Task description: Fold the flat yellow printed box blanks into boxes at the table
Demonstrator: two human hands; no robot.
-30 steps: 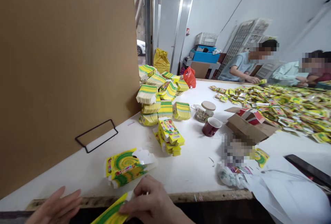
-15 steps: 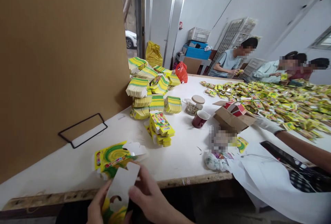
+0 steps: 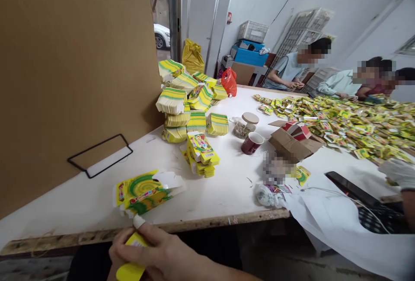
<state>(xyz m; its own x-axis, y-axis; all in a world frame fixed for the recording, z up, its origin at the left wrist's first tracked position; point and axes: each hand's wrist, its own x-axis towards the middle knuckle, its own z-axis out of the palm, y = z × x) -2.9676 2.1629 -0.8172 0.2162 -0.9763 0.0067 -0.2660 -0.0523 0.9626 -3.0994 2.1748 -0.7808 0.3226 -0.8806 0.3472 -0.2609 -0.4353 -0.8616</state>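
At the table's front edge, my right hand [image 3: 171,248] closes over a yellow printed carton [image 3: 129,271], and a white covering shows on one fingertip. My left hand [image 3: 117,246] grips the same carton from the left, mostly hidden behind my right hand. Only the carton's yellow end and a small printed part show between the fingers. Just beyond my hands, an opened-out yellow and green carton [image 3: 145,190] lies on the table with its white flaps spread. Farther back sits a small pile of folded cartons [image 3: 201,153].
Bundled flat cartons [image 3: 196,121] are stacked by the brown board [image 3: 78,78]. A black wire frame [image 3: 100,155] leans there. Toward the right are a maroon mug [image 3: 252,143], a lidded jar [image 3: 242,129], a cardboard box [image 3: 293,142] and heaped cartons [image 3: 340,121]. Co-workers sit beyond; a co-worker's gloved hand [image 3: 398,173] is at right.
The carton in my hands has turned from its white inner side to its yellow side, and my right hand now covers it. The co-worker's gloved hand has moved away from the cardboard box.
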